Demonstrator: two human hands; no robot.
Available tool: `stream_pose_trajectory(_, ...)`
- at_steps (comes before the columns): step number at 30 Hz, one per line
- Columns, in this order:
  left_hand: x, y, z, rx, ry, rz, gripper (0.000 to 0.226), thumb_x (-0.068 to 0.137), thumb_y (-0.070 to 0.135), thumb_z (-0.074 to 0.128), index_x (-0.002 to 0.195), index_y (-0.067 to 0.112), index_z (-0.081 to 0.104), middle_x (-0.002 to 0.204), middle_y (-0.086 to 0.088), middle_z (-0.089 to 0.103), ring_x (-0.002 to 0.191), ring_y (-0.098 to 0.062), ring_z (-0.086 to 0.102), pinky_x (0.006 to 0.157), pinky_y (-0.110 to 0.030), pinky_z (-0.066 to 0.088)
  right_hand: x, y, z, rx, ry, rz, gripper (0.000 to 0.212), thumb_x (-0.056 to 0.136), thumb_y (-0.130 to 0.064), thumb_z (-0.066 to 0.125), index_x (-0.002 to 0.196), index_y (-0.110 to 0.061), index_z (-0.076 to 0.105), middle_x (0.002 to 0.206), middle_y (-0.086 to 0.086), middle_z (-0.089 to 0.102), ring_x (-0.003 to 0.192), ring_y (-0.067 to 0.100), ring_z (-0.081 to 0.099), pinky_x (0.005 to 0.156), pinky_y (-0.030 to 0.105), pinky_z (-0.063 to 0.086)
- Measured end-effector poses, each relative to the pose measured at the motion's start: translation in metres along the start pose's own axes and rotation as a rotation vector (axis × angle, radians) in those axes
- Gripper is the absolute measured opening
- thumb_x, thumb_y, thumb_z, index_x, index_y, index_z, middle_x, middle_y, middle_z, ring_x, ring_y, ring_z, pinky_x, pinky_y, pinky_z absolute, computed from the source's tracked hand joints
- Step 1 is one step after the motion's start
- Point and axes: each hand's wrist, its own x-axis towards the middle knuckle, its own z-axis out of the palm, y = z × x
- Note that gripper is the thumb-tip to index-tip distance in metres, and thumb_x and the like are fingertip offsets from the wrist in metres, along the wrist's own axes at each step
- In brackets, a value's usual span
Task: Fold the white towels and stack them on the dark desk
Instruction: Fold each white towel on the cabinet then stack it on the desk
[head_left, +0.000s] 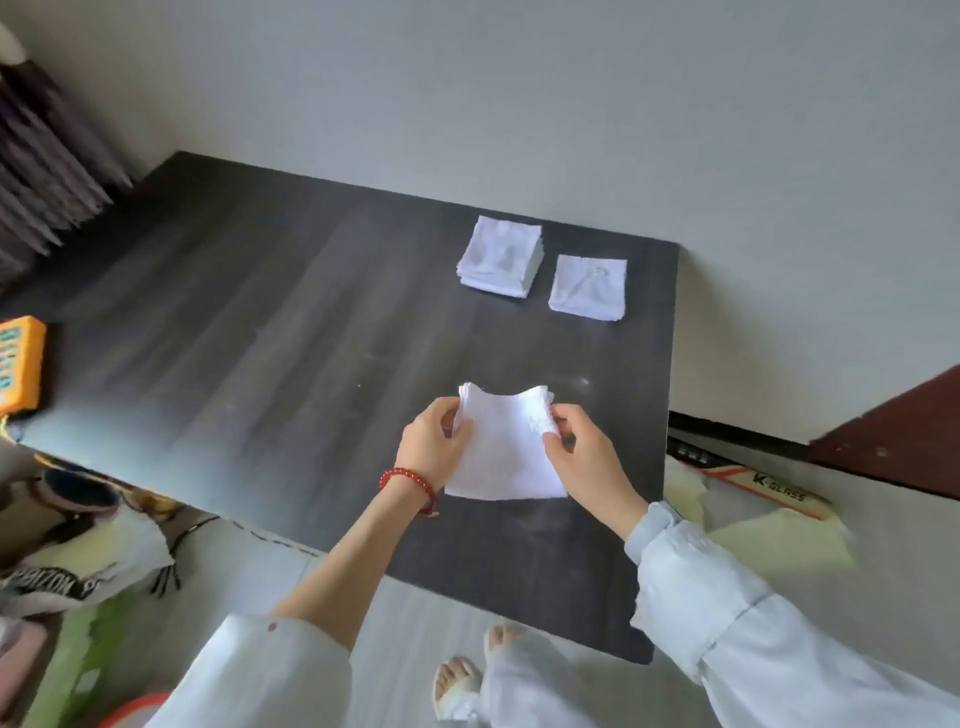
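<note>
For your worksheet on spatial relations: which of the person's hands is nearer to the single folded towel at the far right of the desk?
Right. The right hand lies almost straight below the single folded towel; the left hand is further left.

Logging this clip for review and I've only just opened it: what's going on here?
A person stands at a dark wood-grain desk, folding a small white cloth towel. The left hand and right hand each pinch one of its far corners, lifted, while its near edge lies on the desk. Farther back sit a stack of folded white towels and, just to its right and apart from it, a thinner folded white towel.
</note>
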Motion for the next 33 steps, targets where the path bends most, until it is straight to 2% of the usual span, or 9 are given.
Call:
stream_pose_trajectory(5, 0.096, 0.043, 0.028, 0.048, -0.102, 0.078, 0.027, 0.088, 0.018, 0.052, 0.114, 0.017, 0.057, 0.095, 0.006, 0.06, 0.088, -0.016, 0.056, 0.075, -0.024, 0.043, 0.081, 0.009, -0.035, -0.001, 0.165, 0.075, 0.026, 0.093, -0.016, 0.044, 0.118, -0.014, 0.05, 0.096, -0.006, 0.056, 0.087, 0.016, 0.054, 0.074, 0.025, 0.039)
stream_pose_trajectory(9, 0.18, 0.085, 0.057, 0.083, -0.094, 0.118, 0.031, 0.092, 0.024, 0.048, 0.122, 0.017, 0.053, 0.096, 0.005, 0.057, 0.086, -0.015, 0.052, 0.074, -0.024, 0.04, 0.16, 0.018, -0.066, -0.022, 0.29, 0.1, 0.025, 0.093, -0.016, 0.043, 0.118, -0.015, 0.05, 0.096, -0.002, 0.059, 0.083, 0.018, 0.056, 0.075, 0.033, 0.046)
stream_pose_trajectory(13, 0.254, 0.114, 0.095, 0.1, -0.099, 0.135, 0.026, 0.094, 0.026, 0.044, 0.115, 0.015, 0.054, 0.093, 0.0, 0.06, 0.082, -0.018, 0.053, 0.074, -0.029, 0.045, 0.236, 0.037, -0.094, -0.046, 0.359, 0.13, 0.025, 0.093, -0.016, 0.042, 0.116, -0.014, 0.05, 0.095, -0.004, 0.058, 0.086, 0.02, 0.057, 0.077, 0.041, 0.049)
stream_pose_trajectory(19, 0.331, 0.116, 0.14, 0.128, -0.078, 0.083, 0.025, 0.096, 0.028, 0.038, 0.107, 0.015, 0.056, 0.081, 0.002, 0.057, 0.074, -0.018, 0.052, 0.067, -0.027, 0.043, 0.309, 0.068, -0.1, -0.1, 0.376, 0.175, 0.026, 0.094, -0.014, 0.041, 0.119, -0.012, 0.05, 0.094, -0.005, 0.056, 0.088, 0.021, 0.056, 0.08, 0.04, 0.048)
stream_pose_trajectory(23, 0.355, 0.106, 0.16, 0.15, -0.077, 0.071, 0.026, 0.097, 0.027, 0.037, 0.106, 0.012, 0.055, 0.081, -0.002, 0.058, 0.071, -0.018, 0.051, 0.063, -0.027, 0.04, 0.333, 0.088, -0.095, -0.131, 0.368, 0.203, 0.027, 0.095, -0.016, 0.042, 0.121, -0.012, 0.049, 0.107, 0.003, 0.061, 0.094, 0.022, 0.058, 0.084, 0.04, 0.051)
stream_pose_trajectory(28, 0.366, 0.098, 0.176, 0.245, -0.079, 0.041, 0.026, 0.098, 0.026, 0.033, 0.109, 0.01, 0.051, 0.079, -0.003, 0.056, 0.07, -0.02, 0.053, 0.062, -0.028, 0.039, 0.345, 0.108, -0.088, -0.239, 0.354, 0.269, 0.03, 0.095, -0.018, 0.041, 0.125, -0.012, 0.045, 0.114, 0.006, 0.059, 0.095, 0.027, 0.059, 0.08, 0.04, 0.051)
stream_pose_trajectory(30, 0.363, 0.101, 0.179, 0.32, -0.087, 0.042, 0.027, 0.098, 0.025, 0.032, 0.114, 0.01, 0.047, 0.088, -0.006, 0.058, 0.074, -0.023, 0.055, 0.061, -0.03, 0.039, 0.347, 0.11, -0.085, -0.292, 0.375, 0.3, 0.034, 0.095, -0.018, 0.043, 0.128, -0.013, 0.04, 0.119, 0.006, 0.055, 0.093, 0.028, 0.059, 0.078, 0.041, 0.051)
stream_pose_trajectory(31, 0.36, 0.103, 0.18, 0.37, -0.094, 0.058, 0.029, 0.097, 0.024, 0.033, 0.12, 0.01, 0.044, 0.101, -0.009, 0.058, 0.079, -0.025, 0.056, 0.063, -0.032, 0.04, 0.346, 0.11, -0.083, -0.332, 0.403, 0.298, 0.037, 0.094, -0.017, 0.044, 0.13, -0.014, 0.039, 0.12, 0.007, 0.053, 0.092, 0.028, 0.059, 0.075, 0.041, 0.052)
stream_pose_trajectory(33, 0.352, 0.102, 0.179, 0.483, -0.081, 0.152, 0.044, 0.095, 0.024, 0.039, 0.136, 0.01, 0.031, 0.128, -0.011, 0.044, 0.103, -0.027, 0.052, 0.076, -0.036, 0.044, 0.342, 0.11, -0.081, -0.474, 0.47, 0.207, 0.045, 0.089, -0.012, 0.05, 0.132, -0.013, 0.038, 0.119, 0.011, 0.051, 0.094, 0.028, 0.057, 0.07, 0.041, 0.053)
